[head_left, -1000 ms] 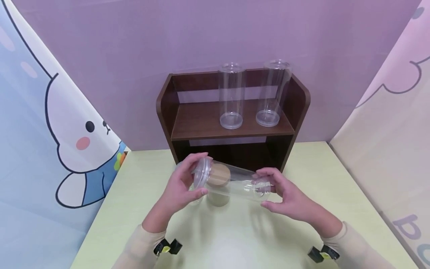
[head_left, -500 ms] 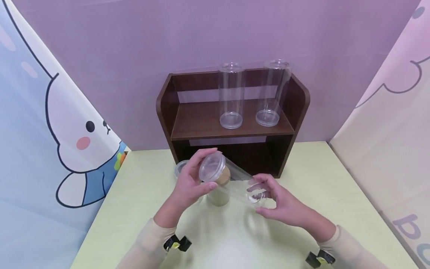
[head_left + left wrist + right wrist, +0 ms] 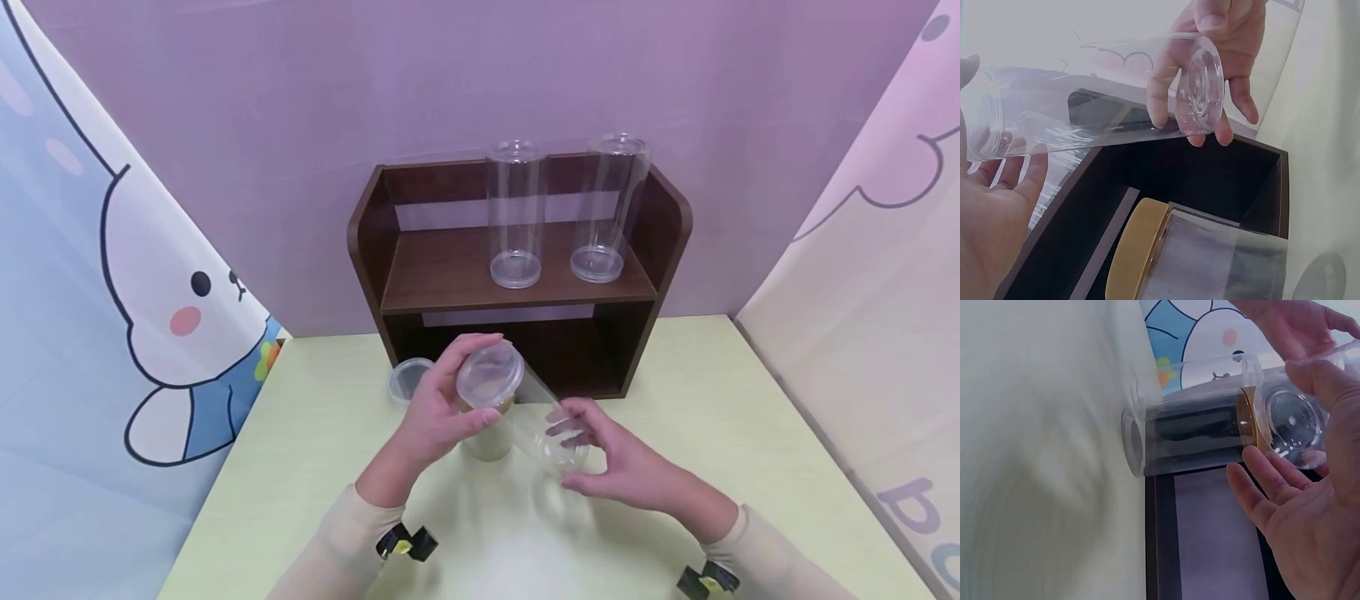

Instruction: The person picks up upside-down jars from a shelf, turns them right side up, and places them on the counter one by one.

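A clear cylindrical jar (image 3: 534, 421) is held tilted above the table, its lidded end up and its base down to the right. My left hand (image 3: 442, 412) grips the jar around its translucent lid (image 3: 491, 375), thumb in front. At the base end, my right hand (image 3: 626, 458) curls loosely round the jar, its fingers showing through the plastic in the left wrist view. Behind the held jar stands another clear jar with a wood-coloured lid (image 3: 1138, 250), mostly hidden in the head view. A further clear lidded jar (image 3: 409, 380) stands beside it, partly behind my left hand.
A dark brown two-tier shelf (image 3: 450, 267) stands at the back of the pale table (image 3: 315, 433). Two tall clear jars (image 3: 516, 217) stand upright on its upper board. Printed cloth (image 3: 180, 275) hangs at the left.
The jar has tilted more steeply, its lid swinging up toward the camera and its base dropping. My left hand has moved right, and my right hand slightly left and down.
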`<state>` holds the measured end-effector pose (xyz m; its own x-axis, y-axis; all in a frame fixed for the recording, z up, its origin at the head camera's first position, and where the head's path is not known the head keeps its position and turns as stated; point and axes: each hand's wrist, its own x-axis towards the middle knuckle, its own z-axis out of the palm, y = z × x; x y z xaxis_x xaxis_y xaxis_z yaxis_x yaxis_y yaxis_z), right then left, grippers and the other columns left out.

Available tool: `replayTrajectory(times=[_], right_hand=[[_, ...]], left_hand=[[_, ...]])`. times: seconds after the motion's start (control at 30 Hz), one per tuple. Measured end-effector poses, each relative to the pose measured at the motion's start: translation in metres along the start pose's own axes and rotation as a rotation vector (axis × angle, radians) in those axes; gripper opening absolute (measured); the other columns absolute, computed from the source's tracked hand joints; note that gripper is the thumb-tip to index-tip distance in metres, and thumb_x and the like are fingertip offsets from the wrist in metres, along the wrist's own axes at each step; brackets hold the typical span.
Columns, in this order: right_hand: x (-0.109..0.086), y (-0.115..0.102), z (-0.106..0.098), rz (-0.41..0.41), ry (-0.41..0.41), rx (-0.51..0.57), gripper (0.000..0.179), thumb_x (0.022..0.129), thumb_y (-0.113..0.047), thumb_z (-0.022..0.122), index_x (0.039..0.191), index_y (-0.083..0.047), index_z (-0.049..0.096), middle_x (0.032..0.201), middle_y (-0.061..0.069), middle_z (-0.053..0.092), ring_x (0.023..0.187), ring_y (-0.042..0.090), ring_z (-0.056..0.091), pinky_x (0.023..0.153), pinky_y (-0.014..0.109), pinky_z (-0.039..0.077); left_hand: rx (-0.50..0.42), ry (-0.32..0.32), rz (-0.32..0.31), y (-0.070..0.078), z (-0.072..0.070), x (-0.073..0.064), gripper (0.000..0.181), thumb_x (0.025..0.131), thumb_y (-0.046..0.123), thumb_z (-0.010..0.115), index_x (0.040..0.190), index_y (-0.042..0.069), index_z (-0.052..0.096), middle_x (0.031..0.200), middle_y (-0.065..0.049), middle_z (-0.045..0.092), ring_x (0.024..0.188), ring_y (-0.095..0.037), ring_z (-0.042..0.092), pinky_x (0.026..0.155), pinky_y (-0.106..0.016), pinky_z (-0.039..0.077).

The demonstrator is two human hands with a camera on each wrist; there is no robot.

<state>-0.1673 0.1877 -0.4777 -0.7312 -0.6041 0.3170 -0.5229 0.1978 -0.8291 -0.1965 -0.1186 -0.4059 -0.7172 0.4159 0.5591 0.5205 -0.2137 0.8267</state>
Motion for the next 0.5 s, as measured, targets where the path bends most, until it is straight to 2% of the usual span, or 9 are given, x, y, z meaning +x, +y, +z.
replayTrajectory(times=[0.1,0.2,0.4,0.5], right_hand=[[0.001,-0.002,-0.003,-0.036,0.013,-0.059,0.084,0.09,-0.008,0.094,0.157,-0.003,0.042,0.15,0.012,0.06,0.133,0.032,0.063,0.115,0.034,0.052],[0.004,-0.005,-0.006,-0.08,0.052,-0.082,0.085,0.088,-0.006,0.094,0.157,-0.005,0.045,0.149,0.015,0.06,0.135,0.029,0.06,0.118,0.03,0.048],[0.009,-0.01,-0.005,-0.165,0.122,-0.04,0.081,0.086,0.004,0.092,0.154,-0.004,0.05,0.146,0.014,0.061,0.134,0.027,0.058,0.114,0.033,0.051],[0.012,-0.014,-0.003,-0.149,0.149,-0.037,0.082,0.084,0.004,0.094,0.153,-0.005,0.051,0.143,0.012,0.062,0.133,0.025,0.06,0.11,0.036,0.055]], left_hand=[[0.002,-0.012,0.004,-0.001,0.002,0.001,0.083,0.094,0.041,0.091,0.156,0.002,0.052,0.152,-0.015,0.057,0.137,-0.036,0.054,0.107,-0.039,0.056],[0.009,-0.03,0.006,-0.001,0.004,0.002,0.081,0.095,0.039,0.091,0.156,0.002,0.053,0.152,-0.014,0.057,0.138,-0.036,0.055,0.109,-0.04,0.056],[0.074,-0.062,0.006,-0.002,0.007,0.003,0.078,0.094,0.038,0.091,0.156,0.007,0.056,0.15,-0.011,0.057,0.138,-0.036,0.054,0.109,-0.042,0.056],[0.103,-0.076,-0.003,-0.002,0.008,0.003,0.076,0.094,0.036,0.092,0.156,0.009,0.057,0.151,-0.009,0.057,0.138,-0.035,0.053,0.109,-0.043,0.057]])
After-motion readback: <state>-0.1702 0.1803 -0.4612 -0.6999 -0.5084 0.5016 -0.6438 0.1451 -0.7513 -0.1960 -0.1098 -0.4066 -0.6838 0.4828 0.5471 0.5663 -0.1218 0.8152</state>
